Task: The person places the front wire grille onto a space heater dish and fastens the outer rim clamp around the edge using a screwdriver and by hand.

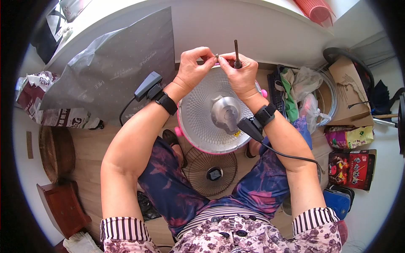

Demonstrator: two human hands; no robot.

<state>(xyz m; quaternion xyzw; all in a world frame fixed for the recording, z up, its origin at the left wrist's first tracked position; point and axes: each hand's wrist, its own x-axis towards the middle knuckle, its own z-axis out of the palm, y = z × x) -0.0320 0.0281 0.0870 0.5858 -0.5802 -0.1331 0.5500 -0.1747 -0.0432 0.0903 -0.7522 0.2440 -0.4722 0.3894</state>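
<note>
Above the far rim of a dish heater (196, 126), both my hands meet at the fingertips. My left hand (197, 63) is closed in a pinch on a small brownish metal piece (217, 56), too small to name surely. The thumb and forefinger of my right hand (242, 74) come up to the same piece. A screwdriver (236, 48) with a thin dark shaft is gripped in my right hand, tip up, its handle mostly hidden. The heater has a dimpled silver bowl, pink edge and a silver central housing (226, 114). It stands between my legs.
A round wire grille (211, 170) lies on the floor below the heater. A large grey bag (114, 69) leans at the left. Right of the heater are plastic bags (307, 80), coiled tubing (331, 97), a cardboard box (348, 90) and a red box (352, 168).
</note>
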